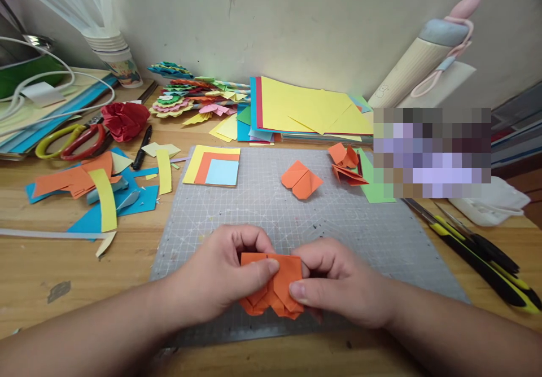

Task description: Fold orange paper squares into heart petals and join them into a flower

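A folded orange paper piece (pixel 288 275) is held between both hands above the near part of the grey cutting mat (pixel 203 230). My left hand (pixel 232 270) grips its left side, thumb flat across the upper front and fingers curled behind. On the right edge, my right hand (pixel 334 284) pinches the paper with the thumb in front and the fingers behind. The paper's lower edge shows two pointed, folded lobes. Farther back on the mat lies an orange folded heart shape (pixel 301 179), with more orange folded pieces (pixel 347 162) to its right.
Layered paper squares (pixel 222 172) rest at the mat's back left. Paper scraps (pixel 76 176), scissors (pixel 80 140) and a black pen (pixel 143 148) lie left. Behind are colored sheets (pixel 309 103). A yellow-black cutter (pixel 478 258) and a leaning bottle (pixel 412 61) are on the right.
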Available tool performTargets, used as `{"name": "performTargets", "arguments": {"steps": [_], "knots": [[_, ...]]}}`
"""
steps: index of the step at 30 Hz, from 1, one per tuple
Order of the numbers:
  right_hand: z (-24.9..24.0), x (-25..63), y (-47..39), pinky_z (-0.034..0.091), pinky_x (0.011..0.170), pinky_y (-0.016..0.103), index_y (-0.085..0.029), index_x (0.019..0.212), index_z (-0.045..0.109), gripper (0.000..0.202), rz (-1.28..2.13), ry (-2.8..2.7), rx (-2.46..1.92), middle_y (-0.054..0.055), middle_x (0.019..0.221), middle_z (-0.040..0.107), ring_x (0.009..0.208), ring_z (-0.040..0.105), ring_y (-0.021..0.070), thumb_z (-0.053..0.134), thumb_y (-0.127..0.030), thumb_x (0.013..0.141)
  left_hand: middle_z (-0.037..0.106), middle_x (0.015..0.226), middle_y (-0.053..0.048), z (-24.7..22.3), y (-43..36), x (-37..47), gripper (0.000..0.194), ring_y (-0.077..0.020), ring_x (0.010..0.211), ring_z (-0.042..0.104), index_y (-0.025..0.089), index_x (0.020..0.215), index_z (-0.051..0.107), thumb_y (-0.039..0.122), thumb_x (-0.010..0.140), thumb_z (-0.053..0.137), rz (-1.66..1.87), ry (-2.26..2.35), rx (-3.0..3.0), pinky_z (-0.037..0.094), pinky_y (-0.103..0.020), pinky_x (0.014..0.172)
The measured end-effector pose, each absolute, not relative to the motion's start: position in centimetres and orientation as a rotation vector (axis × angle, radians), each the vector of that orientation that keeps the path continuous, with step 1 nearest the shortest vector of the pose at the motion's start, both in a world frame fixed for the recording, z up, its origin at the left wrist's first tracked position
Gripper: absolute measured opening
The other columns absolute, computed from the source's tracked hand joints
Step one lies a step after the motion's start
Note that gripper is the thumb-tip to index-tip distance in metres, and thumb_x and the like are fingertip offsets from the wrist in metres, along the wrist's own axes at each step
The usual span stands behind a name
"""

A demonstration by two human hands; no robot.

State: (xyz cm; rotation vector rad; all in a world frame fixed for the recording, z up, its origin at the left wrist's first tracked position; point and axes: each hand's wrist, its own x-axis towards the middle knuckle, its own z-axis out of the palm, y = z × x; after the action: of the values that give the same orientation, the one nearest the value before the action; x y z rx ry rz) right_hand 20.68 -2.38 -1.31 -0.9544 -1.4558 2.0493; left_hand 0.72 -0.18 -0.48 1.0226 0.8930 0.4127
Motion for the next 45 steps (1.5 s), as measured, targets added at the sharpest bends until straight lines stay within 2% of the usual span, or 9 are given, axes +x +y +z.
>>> {"name": "performTargets", "arguments": {"steps": [3, 13, 18, 25, 29, 34, 38, 41, 45], "knots": [[-1.24, 20.66, -2.27, 0.031, 0.044, 0.020, -0.017, 0.053, 0.047, 0.034, 2.043, -1.450, -0.962, -0.003, 0.051, 0.049, 0.046, 0.040, 0.0068, 0.061, -0.034, 0.079, 0.057, 0.059, 0.003, -0.38, -0.18, 0.81, 0.023, -0.0067, 0.049, 0.049, 0.015, 0.070, 0.052, 0.032, 0.071, 0.068, 0.411, 0.905, 1.028, 0.041, -0.018, 0.046], [-1.71, 20.79, -2.34, 0.029, 0.044, 0.022, -0.017, 0.052, 0.048, 0.035, 1.958, -1.532, -0.908, -0.003, 0.050, 0.047, 0.047, 0.038, 0.0078, 0.058, -0.032, 0.082, 0.056, 0.061, 0.002, -0.22, -0.42, 0.87, 0.021, -0.0072, 0.052, 0.047, 0.014, 0.070, 0.052, 0.030, 0.072, 0.066, 0.407, 0.888, 1.040, 0.040, -0.019, 0.050], [-1.44, 20.78, -2.25, 0.032, 0.048, 0.022, -0.018, 0.060, 0.046, 0.031, 1.916, -1.478, -0.892, -0.003, 0.055, 0.047, 0.050, 0.039, 0.0083, 0.058, -0.033, 0.084, 0.054, 0.058, 0.004, -0.10, -0.28, 0.96, 0.020, -0.0060, 0.049, 0.045, 0.015, 0.069, 0.052, 0.030, 0.072, 0.065, 0.418, 0.890, 1.041, 0.037, -0.018, 0.047], [-1.38, 20.56, -2.40, 0.027, 0.044, 0.018, -0.018, 0.063, 0.043, 0.031, 1.925, -1.334, -0.933, -0.006, 0.054, 0.043, 0.046, 0.034, 0.0056, 0.064, -0.032, 0.081, 0.053, 0.057, 0.004, -0.17, -0.56, 1.07, 0.019, -0.0056, 0.048, 0.044, 0.014, 0.070, 0.052, 0.029, 0.074, 0.064, 0.400, 0.883, 1.046, 0.037, -0.017, 0.046], [-1.46, 20.34, -2.82, 0.029, 0.042, 0.017, -0.018, 0.063, 0.044, 0.030, 1.933, -1.285, -0.927, -0.005, 0.051, 0.046, 0.043, 0.038, 0.0053, 0.062, -0.032, 0.082, 0.053, 0.058, 0.004, -0.22, -0.65, 1.01, 0.021, -0.0061, 0.049, 0.044, 0.015, 0.070, 0.051, 0.031, 0.073, 0.064, 0.383, 0.882, 1.033, 0.037, -0.018, 0.046], [-1.79, 20.33, -2.96, 0.027, 0.036, 0.016, -0.017, 0.062, 0.048, 0.033, 2.016, -1.232, -0.982, -0.002, 0.048, 0.051, 0.039, 0.044, 0.0068, 0.055, -0.041, 0.085, 0.054, 0.060, 0.003, -0.22, -0.78, 1.01, 0.021, -0.0071, 0.052, 0.045, 0.015, 0.071, 0.051, 0.030, 0.073, 0.064, 0.353, 0.887, 1.025, 0.038, -0.019, 0.048], [-1.86, 20.52, -2.64, 0.033, 0.039, 0.016, -0.017, 0.066, 0.047, 0.034, 1.975, -1.261, -0.978, -0.004, 0.054, 0.049, 0.044, 0.045, 0.0065, 0.052, -0.043, 0.089, 0.055, 0.059, 0.003, -0.39, -0.68, 1.05, 0.023, -0.0069, 0.051, 0.046, 0.015, 0.070, 0.051, 0.032, 0.071, 0.066, 0.417, 0.902, 1.005, 0.037, -0.018, 0.047], [-1.58, 20.46, -2.51, 0.037, 0.045, 0.018, -0.017, 0.079, 0.051, 0.028, 1.940, -1.332, -0.897, -0.002, 0.065, 0.052, 0.052, 0.047, 0.0073, 0.054, -0.042, 0.088, 0.055, 0.058, 0.004, -0.65, -0.49, 1.09, 0.023, -0.0062, 0.049, 0.046, 0.016, 0.069, 0.051, 0.033, 0.075, 0.066, 0.551, 0.924, 0.979, 0.037, -0.017, 0.047], [-1.24, 20.03, -2.56, 0.038, 0.050, 0.018, -0.014, 0.084, 0.057, 0.016, 1.894, -1.470, -0.915, 0.000, 0.070, 0.054, 0.060, 0.049, 0.0079, 0.055, -0.029, 0.087, 0.059, 0.059, 0.004, -0.89, -0.46, 1.13, 0.022, -0.0068, 0.050, 0.050, 0.017, 0.069, 0.050, 0.032, 0.078, 0.065, 0.643, 0.923, 0.984, 0.040, -0.017, 0.048]]}}
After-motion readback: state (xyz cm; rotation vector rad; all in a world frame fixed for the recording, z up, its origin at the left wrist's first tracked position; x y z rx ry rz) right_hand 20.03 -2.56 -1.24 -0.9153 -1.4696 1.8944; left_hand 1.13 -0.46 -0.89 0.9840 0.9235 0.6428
